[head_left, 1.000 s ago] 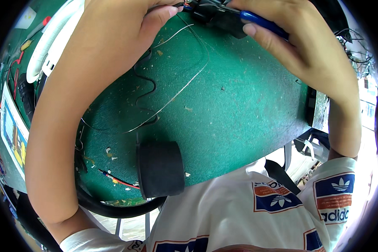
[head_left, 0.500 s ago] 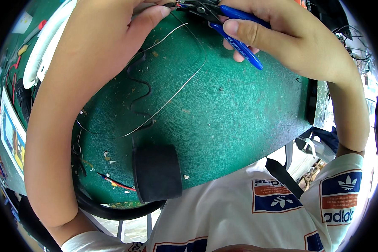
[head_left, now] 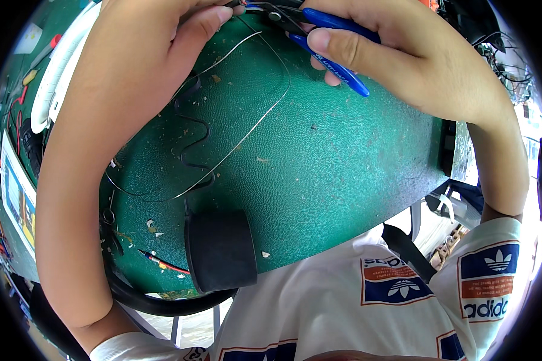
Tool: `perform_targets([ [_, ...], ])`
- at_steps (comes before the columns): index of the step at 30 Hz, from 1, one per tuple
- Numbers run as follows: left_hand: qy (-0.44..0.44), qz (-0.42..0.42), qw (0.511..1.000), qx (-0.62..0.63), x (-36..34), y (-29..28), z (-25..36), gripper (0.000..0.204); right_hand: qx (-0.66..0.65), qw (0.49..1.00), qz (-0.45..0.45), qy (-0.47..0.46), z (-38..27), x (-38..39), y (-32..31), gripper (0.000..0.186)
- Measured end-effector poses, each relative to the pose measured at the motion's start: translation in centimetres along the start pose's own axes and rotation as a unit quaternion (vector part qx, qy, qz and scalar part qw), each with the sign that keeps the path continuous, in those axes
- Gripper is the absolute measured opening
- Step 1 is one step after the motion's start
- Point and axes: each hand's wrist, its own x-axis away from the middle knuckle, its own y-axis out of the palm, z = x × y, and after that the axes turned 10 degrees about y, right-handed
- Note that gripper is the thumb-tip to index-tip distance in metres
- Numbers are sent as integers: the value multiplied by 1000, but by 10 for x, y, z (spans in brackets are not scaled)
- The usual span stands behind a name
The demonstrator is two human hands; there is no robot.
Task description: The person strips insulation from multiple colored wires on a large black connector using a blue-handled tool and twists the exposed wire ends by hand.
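Observation:
At the top of the view my left hand (head_left: 196,30) pinches the end of a dark cable (head_left: 241,5) with small coloured wires showing. My right hand (head_left: 385,57) grips blue-handled cutting pliers (head_left: 352,81), thumb on the lower handle and other fingers around the handles. The pliers' dark jaws reach the coloured wires beside my left fingertips; whether they touch is too small to tell. Below both hands a thin pale wire (head_left: 253,129) loops across the green mat (head_left: 331,168), beside a wavy black cord (head_left: 202,132).
A black cylindrical piece (head_left: 220,249) lies at the mat's near edge beside a red wire (head_left: 171,266). A white curved object (head_left: 54,78), tools and a printed sheet (head_left: 18,192) lie at the left. Tangled black wires (head_left: 512,78) and a metal piece (head_left: 461,150) are at the right.
The pliers have turned, bringing the second blue handle into view under my right thumb. Both hands have shifted slightly up and left.

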Motion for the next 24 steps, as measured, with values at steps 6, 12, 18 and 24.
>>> perform_targets([
  [6, -33, -3, 999, 15, 2, -1, -2, 15, 26, 1000, 15, -9, -4, 1, 4, 27],
  [12, -31, 6, 997, 68, -9, 3, -6, 14, -8, 1000, -18, 1, -8, -4, -1, 27],
  [18, -34, 4, 997, 75, -8, 0, -5, 14, 64, 997, 44, -28, -7, 3, 6, 27],
  [24, -36, 4, 998, 55, -10, -1, 1, 14, 78, 996, 49, -17, -5, 3, 7, 27],
])
